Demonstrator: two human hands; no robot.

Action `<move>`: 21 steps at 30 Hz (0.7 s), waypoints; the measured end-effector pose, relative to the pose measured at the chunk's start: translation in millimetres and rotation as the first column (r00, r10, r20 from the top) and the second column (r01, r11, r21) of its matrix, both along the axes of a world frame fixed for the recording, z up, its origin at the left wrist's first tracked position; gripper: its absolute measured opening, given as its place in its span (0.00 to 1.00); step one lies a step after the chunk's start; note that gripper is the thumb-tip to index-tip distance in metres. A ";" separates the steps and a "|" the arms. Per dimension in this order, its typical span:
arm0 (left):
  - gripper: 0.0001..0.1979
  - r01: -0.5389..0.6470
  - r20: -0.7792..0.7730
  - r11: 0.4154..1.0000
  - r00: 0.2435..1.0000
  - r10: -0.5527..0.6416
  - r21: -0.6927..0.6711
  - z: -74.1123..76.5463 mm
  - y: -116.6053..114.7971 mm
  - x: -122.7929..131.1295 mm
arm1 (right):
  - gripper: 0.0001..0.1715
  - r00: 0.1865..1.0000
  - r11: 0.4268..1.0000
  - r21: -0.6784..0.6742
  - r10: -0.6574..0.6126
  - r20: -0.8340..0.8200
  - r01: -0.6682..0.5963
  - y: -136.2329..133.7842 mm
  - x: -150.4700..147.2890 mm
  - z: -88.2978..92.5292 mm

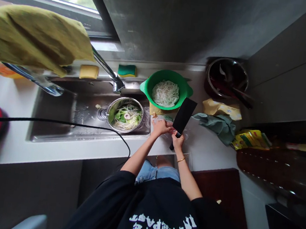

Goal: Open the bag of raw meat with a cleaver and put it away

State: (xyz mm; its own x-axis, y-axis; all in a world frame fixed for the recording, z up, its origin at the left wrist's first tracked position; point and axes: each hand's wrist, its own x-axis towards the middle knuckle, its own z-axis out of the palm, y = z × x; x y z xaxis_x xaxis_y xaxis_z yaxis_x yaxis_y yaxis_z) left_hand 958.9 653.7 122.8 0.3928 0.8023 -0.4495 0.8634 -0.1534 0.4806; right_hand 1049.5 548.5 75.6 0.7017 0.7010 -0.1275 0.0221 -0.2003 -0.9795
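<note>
My right hand point(177, 142) is closed round the handle of a black cleaver point(185, 114), its broad blade tilted up and to the right. Beside it, my left hand point(161, 127) presses its fingers on a pinkish piece of food point(171, 129), perhaps meat, at the counter's front; the hands partly hide it. Clear plastic lies under and around the hands. Just behind them stands a green colander point(149, 80) with white noodles point(166, 93) in it. To the left, a steel pot point(109, 118) holding leafy greens and thin pale mushrooms or sprouts sits in the sink.
The steel sink point(53, 109) has a faucet point(117, 83) behind it. A black cable point(59, 122) crosses in front. Sponges point(127, 70) lie along the back ledge. At right are a dark red pot point(209, 85), a grey-green cloth point(220, 127) and a yellow packet point(251, 138).
</note>
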 end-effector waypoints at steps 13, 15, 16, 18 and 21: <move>0.15 -0.135 0.113 0.984 0.982 0.149 -0.118 10.3 -4.8 10.9 | 0.08 0.996 0.996 -0.024 -0.089 0.031 0.090 -22.3 1.2 -3.8; 0.14 -0.137 0.221 0.968 0.958 0.184 -0.210 15.4 1.1 8.2 | 0.08 0.994 0.994 -0.035 -0.104 0.029 0.105 -29.9 4.4 -3.6; 0.13 -0.117 0.275 0.961 0.943 0.187 -0.252 18.2 3.8 6.3 | 0.09 0.994 0.993 -0.039 -0.110 0.027 0.111 -33.5 6.2 -3.1; 0.13 -0.064 0.333 0.954 0.929 0.164 -0.293 24.1 6.9 1.9 | 0.09 0.992 0.991 -0.045 -0.125 0.022 0.126 -39.3 10.1 -1.4; 0.14 0.017 0.278 0.969 0.959 0.054 -0.247 32.8 1.7 -6.2 | 0.10 0.989 0.988 -0.047 -0.148 0.018 0.149 -43.4 17.6 2.8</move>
